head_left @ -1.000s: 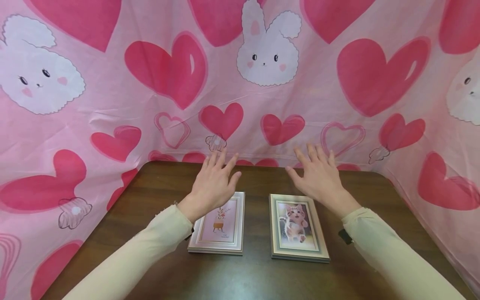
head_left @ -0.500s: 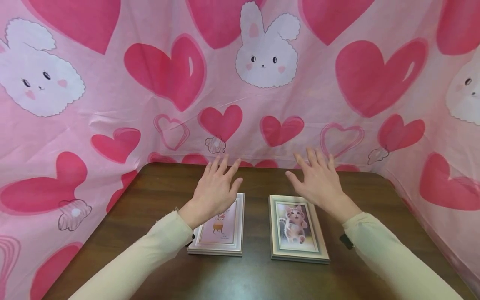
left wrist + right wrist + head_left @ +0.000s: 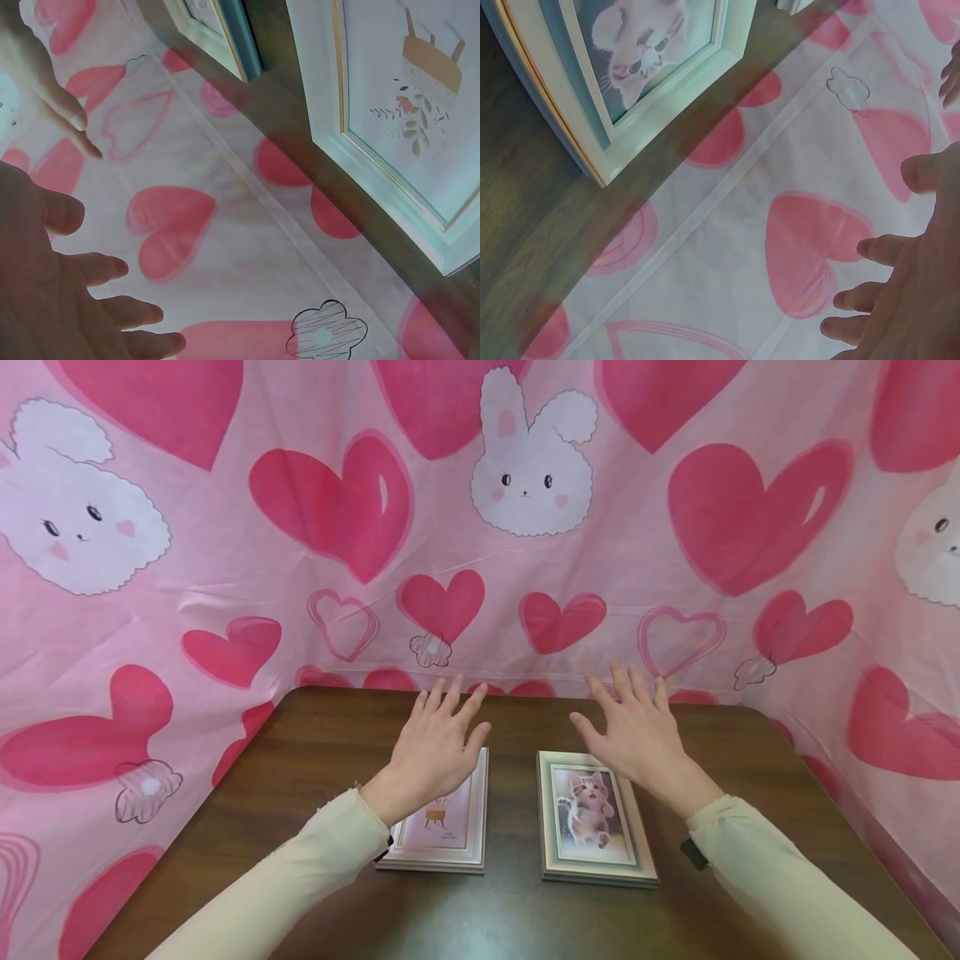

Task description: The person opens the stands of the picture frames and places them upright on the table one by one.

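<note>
Two picture frames lie face up on the dark wooden table. The left picture frame has a silvery white border and a plant-pot print, partly hidden by my left hand. That hand hovers above it with spread fingers, holding nothing. On the right, the other picture frame has a pale gold border and a kitten photo. My right hand hovers over its far right corner, fingers spread, also holding nothing. In the wrist views the left hand and the right hand both appear apart from the frames.
The brown table has rounded far corners. A pink cloth with hearts and rabbit faces hangs behind it and along both sides. A strip of bare tabletop separates the two picture frames.
My left hand has shifted slightly to the right and nearer, covering more of the left print. My right hand has barely moved. The picture frames stay in place.
</note>
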Demonstrator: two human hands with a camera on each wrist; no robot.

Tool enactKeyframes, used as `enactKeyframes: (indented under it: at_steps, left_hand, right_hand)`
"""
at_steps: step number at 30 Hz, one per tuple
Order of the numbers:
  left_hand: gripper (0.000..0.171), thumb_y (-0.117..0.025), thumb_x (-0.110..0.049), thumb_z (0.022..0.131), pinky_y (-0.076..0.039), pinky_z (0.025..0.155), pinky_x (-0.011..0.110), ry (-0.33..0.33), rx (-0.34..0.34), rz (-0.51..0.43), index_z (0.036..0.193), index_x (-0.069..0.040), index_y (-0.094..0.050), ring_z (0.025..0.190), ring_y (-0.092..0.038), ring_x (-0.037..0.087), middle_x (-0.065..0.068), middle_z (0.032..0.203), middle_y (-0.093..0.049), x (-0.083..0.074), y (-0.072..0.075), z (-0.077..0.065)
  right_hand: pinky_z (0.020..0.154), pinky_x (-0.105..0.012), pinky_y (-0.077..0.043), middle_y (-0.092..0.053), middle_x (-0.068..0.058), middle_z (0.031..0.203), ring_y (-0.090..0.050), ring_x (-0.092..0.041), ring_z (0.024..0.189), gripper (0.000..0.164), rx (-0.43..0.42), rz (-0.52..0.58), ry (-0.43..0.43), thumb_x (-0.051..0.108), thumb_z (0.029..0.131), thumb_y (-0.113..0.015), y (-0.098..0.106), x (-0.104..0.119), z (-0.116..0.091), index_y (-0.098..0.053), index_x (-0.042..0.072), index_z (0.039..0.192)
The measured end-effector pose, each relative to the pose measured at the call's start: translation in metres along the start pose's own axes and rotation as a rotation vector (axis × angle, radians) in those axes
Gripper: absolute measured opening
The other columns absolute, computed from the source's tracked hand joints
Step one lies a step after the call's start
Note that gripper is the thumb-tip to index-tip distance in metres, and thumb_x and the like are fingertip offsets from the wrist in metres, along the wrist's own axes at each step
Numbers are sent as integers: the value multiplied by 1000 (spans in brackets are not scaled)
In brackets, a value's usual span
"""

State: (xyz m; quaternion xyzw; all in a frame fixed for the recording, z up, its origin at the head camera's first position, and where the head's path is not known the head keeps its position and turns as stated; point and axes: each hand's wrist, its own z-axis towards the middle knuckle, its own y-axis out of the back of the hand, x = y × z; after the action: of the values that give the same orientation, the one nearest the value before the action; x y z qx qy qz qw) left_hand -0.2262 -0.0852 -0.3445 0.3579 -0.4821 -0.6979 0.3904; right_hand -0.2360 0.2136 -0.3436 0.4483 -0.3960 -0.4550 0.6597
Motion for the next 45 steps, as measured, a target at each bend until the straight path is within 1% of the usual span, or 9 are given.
enactKeyframes:
  at_steps: [9,16,21,28,32,35,40,45]
  left_hand:
    - [61,-41,-46,110,-16,125,58,-5,12,-3,167,-22,-34,156,-24,42,17,171,-27,-5,-4,-1]
    - [63,-43,-48,109,-16,125,58,-10,27,-15,167,-23,-32,156,-23,41,16,171,-26,-9,-7,-1]
    - [64,-42,-48,109,-15,125,58,-13,40,-30,168,-24,-31,156,-23,41,15,172,-26,-12,-10,-1]
    - [62,-42,-46,110,-20,123,60,-38,22,-26,166,-21,-35,154,-29,42,17,169,-31,-16,-15,-2]
    - [61,-43,-46,110,-21,123,61,-43,23,-30,166,-21,-37,152,-31,43,17,168,-33,-19,-16,-3]
    - [61,-44,-45,110,-23,122,61,-44,28,-34,165,-20,-37,151,-33,43,18,167,-35,-21,-17,-4]
    - [61,-46,-45,110,-26,120,62,-49,22,-43,164,-18,-40,149,-37,44,19,165,-38,-23,-18,-5]
    - [60,-47,-44,109,-30,119,60,-64,20,-67,162,-16,-44,147,-41,43,17,164,-42,-26,-20,-4]
  right_hand:
    - [119,-72,2,-19,-28,170,-12,-51,155,77,7,-10,8,62,104,-45,-3,3,-6,-40,13,163]
    - [119,-73,-1,-22,-27,170,-14,-50,155,78,-3,-14,21,62,104,-45,-7,4,-10,-39,13,164]
    - [119,-73,1,-20,-26,170,-14,-51,155,77,8,-18,24,59,104,-48,-8,3,-14,-37,13,164]
    - [119,-72,2,-19,-26,171,-12,-51,156,76,36,2,9,55,104,-53,-10,4,-20,-36,13,165]
    - [119,-72,1,-20,-26,170,-13,-50,156,74,43,10,2,52,104,-55,-12,4,-23,-37,13,164]
    - [119,-72,-1,-23,-27,169,-15,-51,155,73,43,6,8,50,103,-57,-14,4,-26,-40,12,163]
    - [118,-75,-9,-32,-25,166,-23,-50,153,72,16,-15,24,48,101,-60,-16,4,-29,-44,11,161]
    - [117,-75,-15,-35,-24,166,-28,-49,151,70,22,-9,13,45,101,-61,-18,3,-33,-47,10,159]
